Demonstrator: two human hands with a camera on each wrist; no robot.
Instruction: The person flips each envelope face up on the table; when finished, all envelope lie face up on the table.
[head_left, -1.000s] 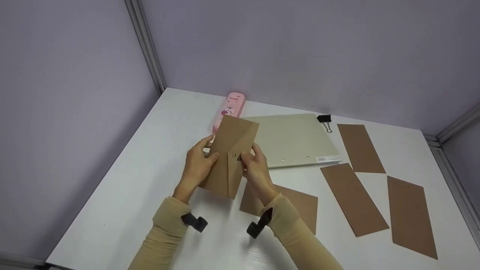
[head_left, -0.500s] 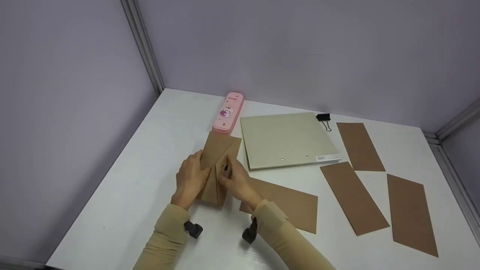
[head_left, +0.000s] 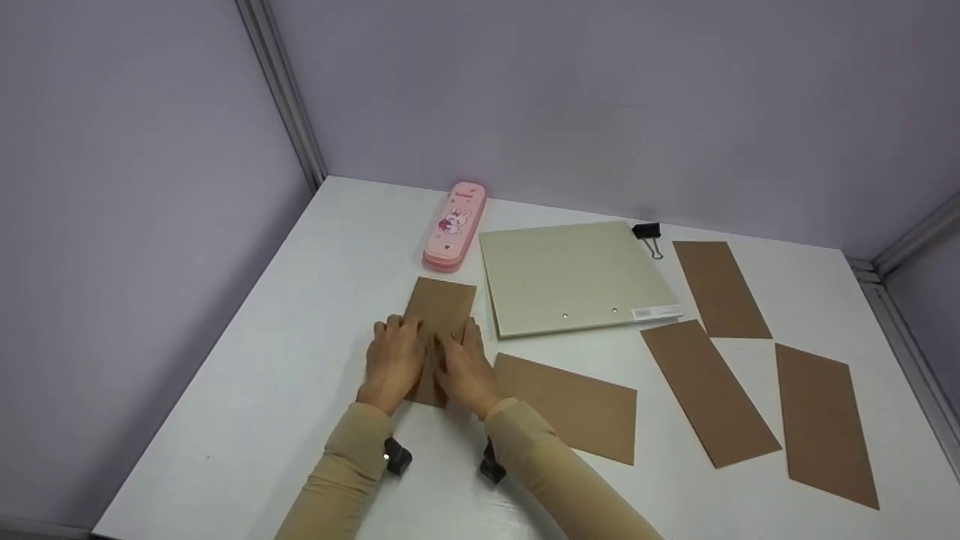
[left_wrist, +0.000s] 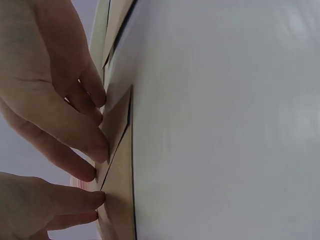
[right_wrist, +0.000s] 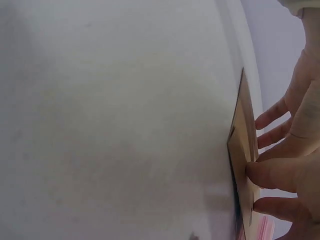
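Both hands are busy with one brown envelope (head_left: 444, 300) at the near middle of the white table (head_left: 240, 427), on the near side of the pink case (head_left: 454, 225). My left hand (head_left: 395, 364) grips its left side, fingers bent along the edge and thumb on top; my right hand (head_left: 466, 369) holds the right side, thumb close to the middle seam. I cannot tell how far my fingertips reach beneath the paper, or whether all of it touches the table.

I judge the step in hand to be working the flap (left_wrist: 118, 119), whose slanting edge shows a thin dark gap; whether I am loosening or flattening it, I cannot say. The next move calls, I think, for one hand to steady the body while the other thumb runs along that edge, lightly, since thin paper could crease.

The paper is matte and stiff, a long rectangle with crisp corners. Just right of my right hand lies a wider brown piece (head_left: 577, 405), flat and plain; farther right, three narrow brown pieces (head_left: 709, 394) look equally smooth. The pale folder (head_left: 577, 277) beyond is a flat slab with two small round studs, a black binder clip (head_left: 646, 231) at its far right corner. The case is rounded, smooth like plastic, with a printed rabbit.
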